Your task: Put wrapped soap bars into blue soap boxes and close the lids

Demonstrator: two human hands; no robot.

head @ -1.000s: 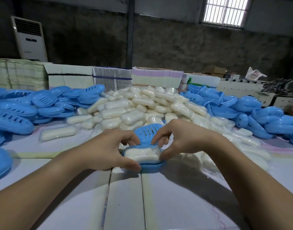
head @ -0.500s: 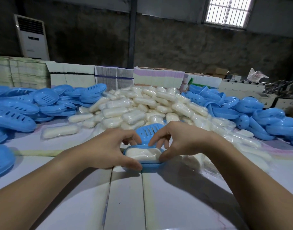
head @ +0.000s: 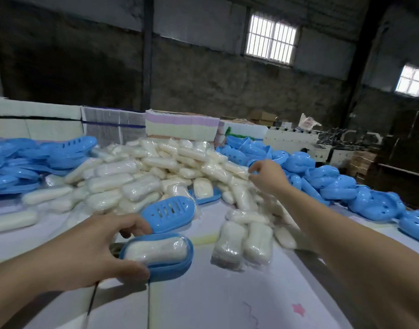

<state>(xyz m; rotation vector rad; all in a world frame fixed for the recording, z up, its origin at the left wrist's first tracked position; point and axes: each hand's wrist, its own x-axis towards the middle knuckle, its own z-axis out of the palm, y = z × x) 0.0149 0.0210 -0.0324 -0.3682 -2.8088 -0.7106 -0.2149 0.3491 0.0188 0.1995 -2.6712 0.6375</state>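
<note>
No legible text, label, brand, number or sign appears on any surface in view; the wrappers, boxes and stacked cartons show no readable print.

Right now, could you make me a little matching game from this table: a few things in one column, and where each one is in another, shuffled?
Things:
1. left hand
2. right hand
3. wrapped soap bar
4. pink star mark

Places:
A. on the table, near edge
B. lying in the open blue soap box
C. gripping that box's end
D. reaching over the soap pile

Pairs: 1-C, 2-D, 3-B, 4-A
</note>
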